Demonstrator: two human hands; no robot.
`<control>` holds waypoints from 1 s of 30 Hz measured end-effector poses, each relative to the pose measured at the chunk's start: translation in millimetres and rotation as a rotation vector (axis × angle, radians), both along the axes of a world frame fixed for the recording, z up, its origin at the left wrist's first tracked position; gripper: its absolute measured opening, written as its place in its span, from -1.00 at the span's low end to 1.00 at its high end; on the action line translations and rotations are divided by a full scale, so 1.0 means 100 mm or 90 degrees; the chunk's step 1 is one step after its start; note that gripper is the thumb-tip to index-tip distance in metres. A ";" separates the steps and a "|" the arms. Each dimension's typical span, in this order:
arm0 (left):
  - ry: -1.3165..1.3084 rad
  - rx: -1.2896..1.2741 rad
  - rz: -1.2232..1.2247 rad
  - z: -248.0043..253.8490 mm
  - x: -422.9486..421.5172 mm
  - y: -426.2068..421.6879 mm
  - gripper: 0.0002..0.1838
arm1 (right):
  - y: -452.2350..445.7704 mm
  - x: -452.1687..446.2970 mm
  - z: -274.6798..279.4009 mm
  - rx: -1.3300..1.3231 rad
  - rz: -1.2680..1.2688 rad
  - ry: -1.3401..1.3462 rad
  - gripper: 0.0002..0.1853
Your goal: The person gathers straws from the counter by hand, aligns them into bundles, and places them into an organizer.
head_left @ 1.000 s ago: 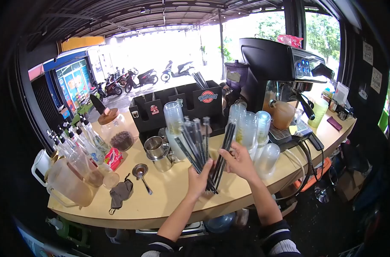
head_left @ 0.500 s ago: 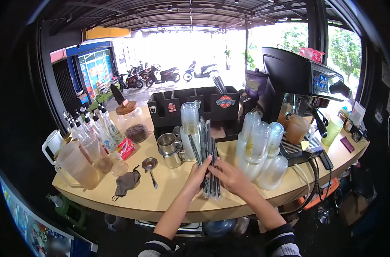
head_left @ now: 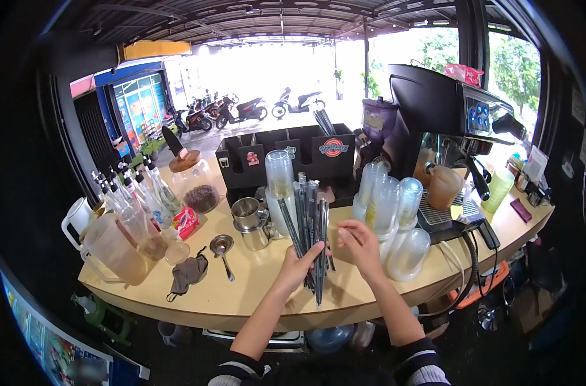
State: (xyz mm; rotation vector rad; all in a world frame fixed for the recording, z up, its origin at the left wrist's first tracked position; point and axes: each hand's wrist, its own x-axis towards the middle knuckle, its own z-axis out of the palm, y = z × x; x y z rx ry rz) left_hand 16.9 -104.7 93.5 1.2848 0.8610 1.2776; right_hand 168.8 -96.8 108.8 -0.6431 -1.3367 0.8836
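A bundle of dark, thin drinking straws (head_left: 300, 222) stands nearly upright over the counter, its ends uneven and fanned a little. My left hand (head_left: 297, 265) is closed around the lower half of it, the thumb across the front. Just to the right, my right hand (head_left: 360, 248) is apart from the straws, fingers loosely bent and nothing visible in them. Behind the bundle is a stack of clear plastic cups (head_left: 280, 177), with a steel cup (head_left: 248, 214) to its left. More stacked clear cups (head_left: 384, 206) stand beyond my right hand.
A black organizer (head_left: 254, 161) at the back holds more straws (head_left: 324, 122). The espresso machine (head_left: 428, 106) stands right. On the left are pump bottles (head_left: 135, 199), a pitcher (head_left: 116, 248), a lidded jar (head_left: 196, 183), a spoon (head_left: 225, 264) and a dark cloth item (head_left: 188, 276).
My right hand has come off the straws and moved right. My left hand still grips the bundle, which has spread slightly. The view has shifted a little.
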 end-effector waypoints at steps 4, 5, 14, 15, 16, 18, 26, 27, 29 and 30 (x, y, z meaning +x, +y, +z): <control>0.058 0.046 -0.047 0.01 0.03 -0.07 -0.76 | 0.13 0.01 -0.08 -0.163 0.152 0.030 -0.79; 0.047 0.053 -0.062 -0.02 0.05 -0.07 -0.77 | 0.13 0.00 -0.09 -0.185 0.205 0.016 -0.76; 0.063 0.070 -0.030 -0.08 0.05 -0.13 -0.75 | 0.00 -0.11 0.02 -0.207 0.202 0.005 -0.77; 0.063 0.068 -0.029 -0.11 0.04 -0.12 -0.75 | 0.00 -0.12 0.00 -0.208 0.204 0.005 -0.77; 0.035 0.058 -0.023 -0.16 0.02 -0.10 -0.73 | 0.03 -0.12 -0.04 -0.191 0.142 0.015 -0.77; 0.007 0.047 -0.015 -0.20 0.00 -0.08 -0.71 | 0.11 -0.11 -0.12 -0.175 0.081 0.026 -0.77; -0.067 0.054 -0.040 -0.13 0.02 -0.11 -0.71 | 0.01 -0.10 0.07 -0.183 0.193 0.204 -0.82; -0.065 0.059 -0.041 -0.13 0.03 -0.11 -0.72 | -0.03 -0.13 0.13 -0.186 0.143 0.140 -0.85; -0.068 0.066 -0.045 -0.16 0.05 -0.12 -0.73 | -0.07 -0.15 0.21 -0.189 0.092 0.076 -0.87; -0.071 0.074 -0.049 -0.16 0.05 -0.12 -0.74 | -0.08 -0.16 0.24 -0.198 0.084 0.049 -0.86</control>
